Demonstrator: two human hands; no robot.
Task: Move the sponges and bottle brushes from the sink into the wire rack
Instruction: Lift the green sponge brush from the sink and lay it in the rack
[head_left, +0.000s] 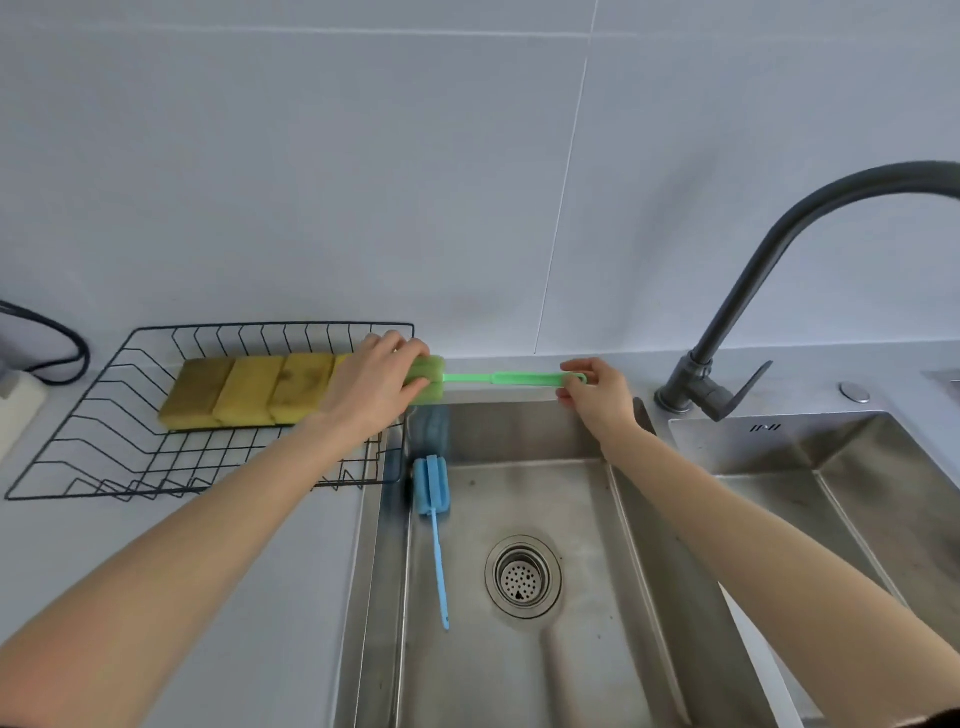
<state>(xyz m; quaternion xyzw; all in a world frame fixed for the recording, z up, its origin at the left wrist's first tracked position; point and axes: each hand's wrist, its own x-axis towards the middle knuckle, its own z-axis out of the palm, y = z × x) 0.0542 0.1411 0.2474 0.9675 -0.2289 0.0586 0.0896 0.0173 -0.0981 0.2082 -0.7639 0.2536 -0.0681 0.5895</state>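
Observation:
A green bottle brush (498, 378) is held level in the air above the sink's back left corner. My left hand (375, 383) grips its green sponge head over the right end of the black wire rack (72, 431). My right hand (597, 395) pinches the end of its handle. Several yellow sponges (249, 391) lie side by side in the rack, the rightmost partly hidden by my left hand. A blue bottle brush (434, 512) lies in the steel sink (582, 649) along its left wall, head at the back, handle toward me.
A dark faucet (737, 317) arches over the divider between the sink and a second basin (852, 467) on the right. The drain strainer (523, 576) sits mid-sink. A black cable (62, 338) and a white object (18, 410) lie left of the rack. A tiled wall stands behind.

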